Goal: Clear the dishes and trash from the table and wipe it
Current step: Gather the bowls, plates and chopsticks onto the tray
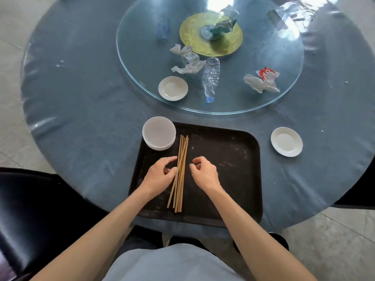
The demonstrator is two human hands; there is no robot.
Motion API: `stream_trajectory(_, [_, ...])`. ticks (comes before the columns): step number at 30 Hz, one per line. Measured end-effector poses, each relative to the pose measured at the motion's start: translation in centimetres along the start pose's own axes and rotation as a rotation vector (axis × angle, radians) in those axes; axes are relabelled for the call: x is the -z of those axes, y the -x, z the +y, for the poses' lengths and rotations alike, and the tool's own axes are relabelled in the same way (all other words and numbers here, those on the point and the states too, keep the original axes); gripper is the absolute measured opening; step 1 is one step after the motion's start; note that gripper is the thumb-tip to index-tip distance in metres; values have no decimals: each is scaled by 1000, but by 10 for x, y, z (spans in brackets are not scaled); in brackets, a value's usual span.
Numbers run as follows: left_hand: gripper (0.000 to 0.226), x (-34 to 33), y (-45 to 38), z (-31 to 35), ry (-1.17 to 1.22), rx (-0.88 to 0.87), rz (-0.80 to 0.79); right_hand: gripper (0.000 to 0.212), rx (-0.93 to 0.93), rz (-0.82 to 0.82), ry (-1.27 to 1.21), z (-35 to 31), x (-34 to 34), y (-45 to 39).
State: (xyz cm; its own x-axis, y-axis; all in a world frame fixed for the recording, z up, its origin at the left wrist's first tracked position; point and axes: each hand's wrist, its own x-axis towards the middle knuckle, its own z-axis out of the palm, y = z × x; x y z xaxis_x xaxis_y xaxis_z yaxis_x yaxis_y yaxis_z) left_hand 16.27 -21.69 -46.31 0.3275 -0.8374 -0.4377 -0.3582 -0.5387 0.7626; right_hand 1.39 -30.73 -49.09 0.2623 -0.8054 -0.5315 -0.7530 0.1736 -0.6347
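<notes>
On the black tray (pixel 223 179), beside the stacked bowls (pixel 158 133), lie light, stiff wooden chopsticks (pixel 180 171). The left hand (pixel 160 175) touches them, fingers loosely curled; the right hand (pixel 204 173) hovers empty. They'd roll; best pinched together mid-length.

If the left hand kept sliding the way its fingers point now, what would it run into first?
The left hand points rightward, and its fingertips already look to be at the bundle of chopsticks lying on the black tray. It would meet those first, before the right hand just beyond, though actual contact is hard to judge.
</notes>
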Motion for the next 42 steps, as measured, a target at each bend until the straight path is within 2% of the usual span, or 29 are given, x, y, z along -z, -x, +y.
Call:
stream_trajectory(4, [38, 35, -11, 24, 161, -114, 116, 31, 95, 17, -72, -28, 24, -24])
stream_trajectory(7, [41, 75, -36, 47, 311, -152, 225, 30, 140, 43, -117, -57, 41, -50])
stream_trajectory(11, [32, 125, -106, 63, 331, -98, 336, 28, 134, 73, -185, -96, 52, -96])
stream_trajectory(16, [35, 153, -203, 57, 167, 42, 307, 26, -6, 67, -287, -129, 52, -152])
stream_trajectory(23, [41, 138, -285, 54, 51, 87, 207, 28, -152, 93, -458, -148, 33, -222])
stream_trajectory(29, [38, 127, -315, 39, 147, 121, 265, 29, -216, 155, -524, -157, 13, -246])
stream_trajectory(34, [31, 122, -319, 39, 384, 237, 314, 23, -274, 226, -559, -155, 6, -249])
stream_trajectory(42, [26, 112, -267, 80, 577, 175, 247, 11, -242, 203, -686, -139, 49, -202])
